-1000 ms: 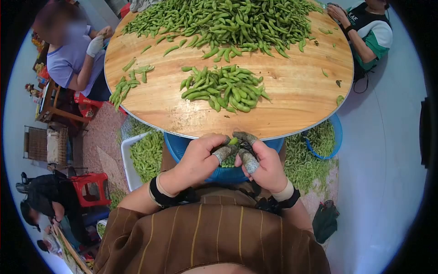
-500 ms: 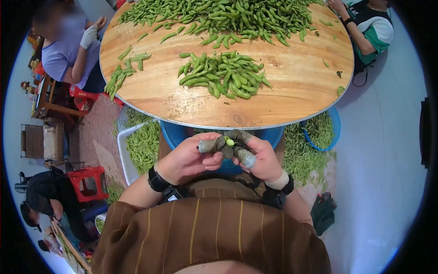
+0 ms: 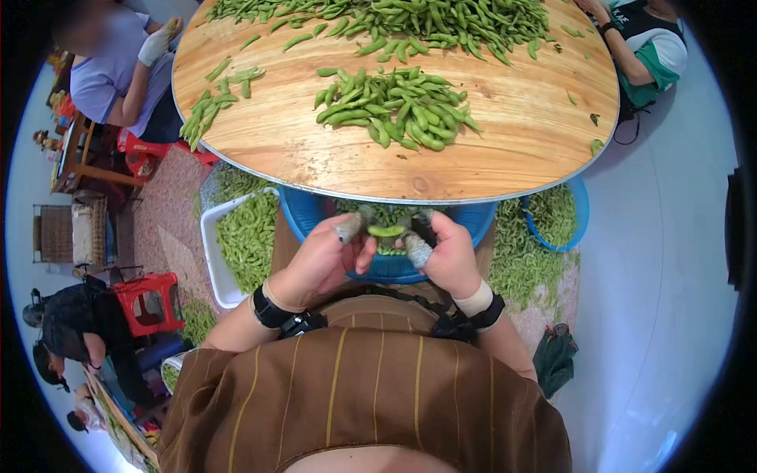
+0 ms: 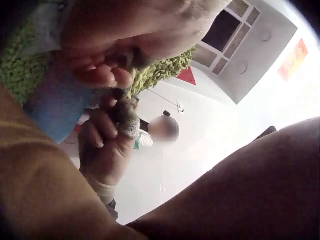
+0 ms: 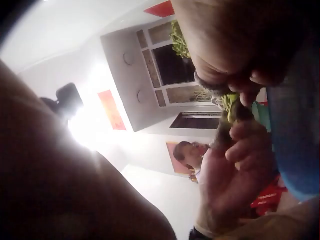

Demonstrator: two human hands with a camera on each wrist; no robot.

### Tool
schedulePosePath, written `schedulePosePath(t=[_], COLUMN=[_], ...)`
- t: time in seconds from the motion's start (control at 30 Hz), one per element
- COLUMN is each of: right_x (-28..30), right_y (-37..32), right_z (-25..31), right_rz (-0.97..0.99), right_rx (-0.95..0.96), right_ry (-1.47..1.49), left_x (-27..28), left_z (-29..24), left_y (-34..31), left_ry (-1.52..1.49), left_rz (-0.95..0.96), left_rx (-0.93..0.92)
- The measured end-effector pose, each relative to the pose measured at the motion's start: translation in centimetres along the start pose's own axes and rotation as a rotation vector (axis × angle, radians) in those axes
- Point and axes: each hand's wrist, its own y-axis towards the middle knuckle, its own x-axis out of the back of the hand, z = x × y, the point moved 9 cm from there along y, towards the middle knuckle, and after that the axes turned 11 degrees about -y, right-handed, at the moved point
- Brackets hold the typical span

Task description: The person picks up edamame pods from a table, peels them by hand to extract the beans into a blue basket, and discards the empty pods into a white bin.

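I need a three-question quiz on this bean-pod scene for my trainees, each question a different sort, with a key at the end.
1. True or false: in the head view, a green pod shows between the left hand and the right hand.

2. Multiple choice: which container is on the person's left, beside the blue basin?
A) red bucket
B) white tub
C) glass jar

3. Fill in: the small pile of pods lies on the ____, nearer the blue basin than the large heap is.

Key: 1. True. 2. B. 3. Wooden table.
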Motion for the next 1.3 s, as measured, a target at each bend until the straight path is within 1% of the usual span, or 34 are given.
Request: schedulePosePath(t=[0.03, 0.07, 0.1, 0.13, 0.17, 0.2, 0.23, 0.3, 0.33, 0.37, 0.43, 0.47, 0.5, 0.57, 0.6, 0.67, 0.7, 0.77, 0.9, 0.97, 1.0, 1.07, 1.1, 1.17, 1.2, 1.27, 1.3], right_x=[0.1, -0.2, -0.8, -1.2, -1.2, -1.7, -2.2, -2.9, -3.3, -3.6, -3.1, -2.6, -2.6, -1.3, -1.1, -0.8, -0.7, -0.9, -1.4, -1.8, -1.9, -1.9, -1.9, -1.9, -1.9, -2.3, -2.4], right_y=[0.0, 0.0, -0.2, -0.3, -0.3, -0.4, -0.6, -0.6, -0.6, -0.8, -0.8, -0.7, -0.7, -0.6, -0.6, -1.0, -1.1, -1.2, -1.3, -1.4, -1.4, -1.4, -1.4, -1.3, -1.2, -1.1, -1.1], right_z=[0.2, -0.7, -1.4, -1.2, -0.9, -0.8, -0.7, -0.9, -0.8, -0.8, -0.4, -1.6, -1.5, -0.4, 0.1, 1.3, 1.8, 3.0, 3.5, 3.0, 2.9, 2.2, 2.3, 2.4, 2.1, 1.1, 1.0], right_rz=[0.002, 0.055, 0.108, 0.138, 0.138, 0.158, 0.180, 0.208, 0.234, 0.234, 0.174, 0.158, 0.158, 0.040, 0.040, 0.084, 0.089, 0.127, 0.187, 0.206, 0.207, 0.203, 0.203, 0.222, 0.221, 0.262, 0.260], right_rx=[0.002, -0.121, -0.244, -0.250, -0.247, -0.292, -0.338, -0.297, -0.262, -0.257, -0.142, -0.169, -0.166, -0.032, -0.033, -0.099, -0.101, -0.026, 0.012, -0.022, -0.023, -0.088, -0.090, -0.101, -0.105, -0.134, -0.137], right_ry=[0.001, 0.221, 0.441, 0.524, 0.525, 0.634, 0.743, 0.711, 0.680, 0.680, 0.424, 0.212, 0.210, -0.117, -0.119, -0.151, -0.152, -0.152, -0.198, -0.093, -0.093, 0.024, 0.024, 0.012, 0.012, 0.005, 0.006], left_x=[0.0, -0.2, -0.4, -1.3, -2.2, -2.9, -2.7, -3.4, -3.6, -3.6, -3.7, -3.7, -4.2, -3.0, -3.1, -1.7, -1.4, -2.7, -2.6, -2.7, -2.6, -2.3, -2.2, -3.1, -3.2, -4.8, -5.1], left_z=[-1.2, -2.4, -2.4, -2.8, -3.0, -2.6, -2.7, -3.9, -3.8, -3.6, -3.7, -4.2, -4.4, -4.1, -4.4, -4.1, -3.7, -3.7, -3.6, -3.3, -3.3, -3.1, -3.2, -4.4, -4.4, -5.4, -5.6], left_y=[-0.2, -0.6, -0.9, -1.4, -1.7, -1.6, -1.4, -1.5, -1.5, -1.4, -1.2, -1.5, -1.9, -1.7, -1.9, -1.7, -1.5, -1.3, -1.3, -1.2, -1.2, -1.0, -0.9, -1.7, -1.8, -3.1, -3.2], left_ry=[0.015, 0.030, 0.031, 0.221, 0.411, 0.380, 0.382, 0.717, 0.623, 0.626, 0.597, 0.611, 0.611, 0.507, 0.506, 0.600, 0.595, 0.546, 0.599, 0.674, 0.672, 0.737, 0.736, 1.094, 1.092, 1.312, 1.312], left_rz=[0.027, 0.056, 0.055, 0.079, 0.103, 0.167, 0.168, 0.209, 0.210, 0.212, 0.224, 0.175, 0.176, 0.027, 0.028, -0.122, -0.126, 0.051, 0.076, 0.084, 0.083, 0.068, 0.068, 0.043, 0.044, 0.010, 0.012], left_rx=[-0.138, -0.275, -0.278, -0.328, -0.377, -0.382, -0.384, -0.565, -0.580, -0.583, -0.589, -0.620, -0.623, -0.456, -0.456, -0.296, -0.295, -0.454, -0.418, -0.390, -0.390, -0.374, -0.372, -0.601, -0.597, -0.771, -0.768])
